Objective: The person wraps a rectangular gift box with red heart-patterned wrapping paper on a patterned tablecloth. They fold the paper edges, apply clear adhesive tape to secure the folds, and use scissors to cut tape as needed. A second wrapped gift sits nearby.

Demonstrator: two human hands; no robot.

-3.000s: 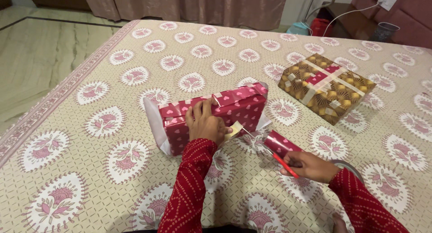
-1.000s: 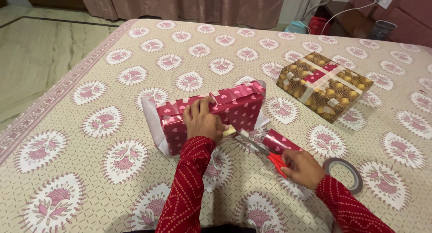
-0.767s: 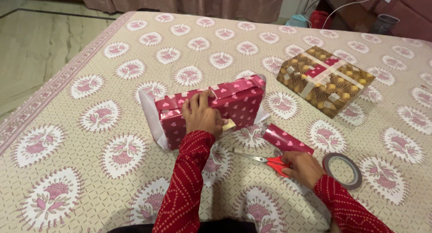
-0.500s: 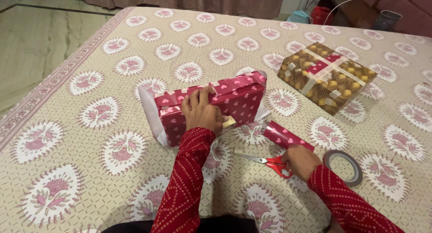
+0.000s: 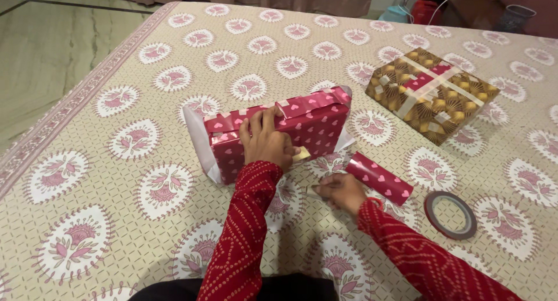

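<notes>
Standing on edge near the middle of the bedspread point(image 5: 116, 161), the red heart-patterned parcel point(image 5: 308, 129) shows strips of pale tape along its top edge, and white flaps of wrapping paper stick out at both ends. The bedspread is beige with rows of pink and white leaf medallions and a patterned border on the left; beyond that border lies pale stone floor point(image 5: 40, 51), and a curtain hem hangs at the far edge of the bed.

Just right of the parcel, a short roll of the same red heart paper point(image 5: 381, 177) lies flat at a slant. Farther right a ring of dark tape point(image 5: 450, 215) rests on the cloth, well apart from the parcel. A second box wrapped in gold-brown patterned paper point(image 5: 433, 94), crossed with tape strips, sits toward the far right. Nothing stands between the hands and the parcel.

The left hand point(image 5: 267, 141) lies pressed against the parcel's near face, fingers spread up to its top edge, with a small piece of pale tape point(image 5: 301, 155) pinched at the thumb. The right hand point(image 5: 340, 193) rests low on the cloth just beside the paper roll, fingers curled; whether it grips anything cannot be told. Both arms wear red dotted sleeves.
</notes>
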